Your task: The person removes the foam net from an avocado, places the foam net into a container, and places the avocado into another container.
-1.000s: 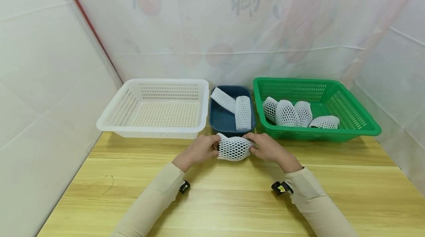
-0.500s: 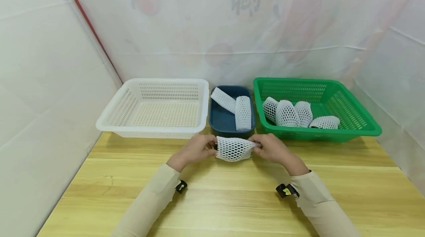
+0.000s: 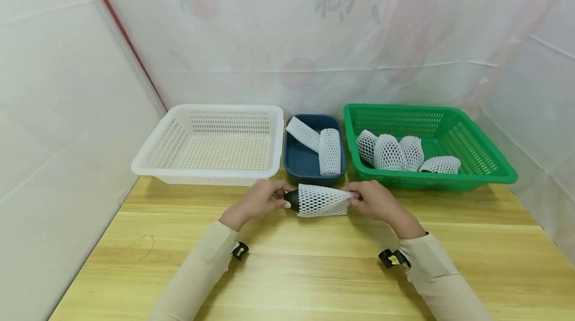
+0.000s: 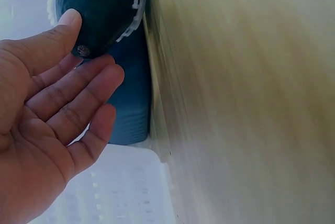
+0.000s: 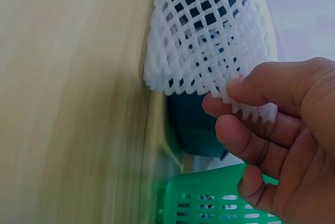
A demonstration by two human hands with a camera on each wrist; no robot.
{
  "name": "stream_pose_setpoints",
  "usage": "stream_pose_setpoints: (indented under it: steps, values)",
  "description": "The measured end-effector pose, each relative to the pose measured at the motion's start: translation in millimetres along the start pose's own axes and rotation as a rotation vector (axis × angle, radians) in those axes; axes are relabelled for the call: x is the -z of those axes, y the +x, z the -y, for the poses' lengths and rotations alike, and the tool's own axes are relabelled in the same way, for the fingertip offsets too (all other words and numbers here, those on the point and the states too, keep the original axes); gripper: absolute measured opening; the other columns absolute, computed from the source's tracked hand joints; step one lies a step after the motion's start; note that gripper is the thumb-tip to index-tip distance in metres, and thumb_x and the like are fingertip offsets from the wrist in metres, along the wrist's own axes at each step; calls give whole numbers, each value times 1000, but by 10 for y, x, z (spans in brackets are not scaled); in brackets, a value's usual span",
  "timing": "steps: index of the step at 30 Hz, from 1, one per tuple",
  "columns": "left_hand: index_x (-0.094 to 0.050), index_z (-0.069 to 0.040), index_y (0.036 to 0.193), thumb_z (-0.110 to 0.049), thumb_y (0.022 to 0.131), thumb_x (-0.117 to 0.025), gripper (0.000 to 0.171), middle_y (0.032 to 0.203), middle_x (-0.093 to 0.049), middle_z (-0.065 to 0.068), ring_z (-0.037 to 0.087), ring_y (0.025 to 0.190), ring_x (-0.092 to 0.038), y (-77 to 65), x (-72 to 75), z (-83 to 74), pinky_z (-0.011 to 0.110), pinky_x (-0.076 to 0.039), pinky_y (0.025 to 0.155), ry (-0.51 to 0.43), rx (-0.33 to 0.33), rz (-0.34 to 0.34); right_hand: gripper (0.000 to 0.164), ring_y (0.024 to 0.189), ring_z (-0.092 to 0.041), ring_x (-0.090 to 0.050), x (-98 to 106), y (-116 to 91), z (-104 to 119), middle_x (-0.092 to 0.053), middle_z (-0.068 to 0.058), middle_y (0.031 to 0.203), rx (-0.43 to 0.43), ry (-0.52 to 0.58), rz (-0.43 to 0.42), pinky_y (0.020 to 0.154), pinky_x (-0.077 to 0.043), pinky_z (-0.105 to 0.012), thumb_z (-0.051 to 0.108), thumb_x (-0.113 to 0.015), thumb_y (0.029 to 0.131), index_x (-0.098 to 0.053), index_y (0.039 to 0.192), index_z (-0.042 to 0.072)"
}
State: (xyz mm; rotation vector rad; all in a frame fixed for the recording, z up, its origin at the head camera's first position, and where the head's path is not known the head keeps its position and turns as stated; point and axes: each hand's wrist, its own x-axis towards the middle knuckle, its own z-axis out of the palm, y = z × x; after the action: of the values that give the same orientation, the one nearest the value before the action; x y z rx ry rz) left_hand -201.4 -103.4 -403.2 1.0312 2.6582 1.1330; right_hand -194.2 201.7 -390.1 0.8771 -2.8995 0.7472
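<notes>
Above the wooden table, a dark green avocado (image 3: 293,199) pokes its left end out of a white foam net sleeve (image 3: 321,201). My left hand (image 3: 261,201) pinches that bare end; in the left wrist view its thumb lies on the avocado (image 4: 97,17), near a small brown scar, with fingers beneath. The right hand (image 3: 375,203) pinches the sleeve's right edge between thumb and fingers. In the right wrist view this end of the net (image 5: 204,51) hangs loose and flattened, and dark skin shows through the mesh farther up.
Behind the hands stands a small blue tray (image 3: 302,163) with two white net sleeves (image 3: 330,154). A white basket (image 3: 206,176) is to its left. On its right, a green basket (image 3: 489,161) holds several net-wrapped pieces (image 3: 388,154). A pale sheet backs the table (image 3: 305,271).
The hands have drawn apart, left hand leftward and right hand rightward. The net has slid right off the avocado's left end, baring it, and its right end is now pulled out and pinched flat.
</notes>
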Motion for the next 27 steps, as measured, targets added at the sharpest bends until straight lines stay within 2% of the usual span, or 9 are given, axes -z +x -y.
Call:
stream_pose_setpoints:
  steps: [10,19,23,27]
  values:
    - [-65,-3,105,-8,80,-73,27,79,-65,-1,11,72,-61,-30,14,24,25,-48,65,0,46,1,21,61,-11,-48,-28,-4,-30,-66,-3,86,-23,-15,1,54,-41,-28,-1,-66,79,-70,98,5]
    - [-65,-3,106,-9,80,-73,28,77,-64,-2,10,70,-59,-33,23,18,24,-47,61,-4,41,11,22,57,-10,-45,-29,-11,-14,-65,-3,85,-22,11,14,50,-40,-27,-1,-65,79,-69,100,5]
    - [-64,-3,108,-13,81,-73,30,85,-66,1,12,75,-61,-24,22,13,26,-49,65,16,19,16,37,79,-21,-57,-25,-23,-2,-64,-11,103,5,21,41,68,-48,-38,4,-68,78,-62,115,0]
    - [-63,-4,112,-19,81,-74,36,103,-65,3,17,89,-61,-6,22,-16,30,-49,77,55,10,23,54,109,-34,-51,-34,-4,36,-55,-18,121,49,49,76,89,-42,-50,9,-72,78,-52,127,-3]
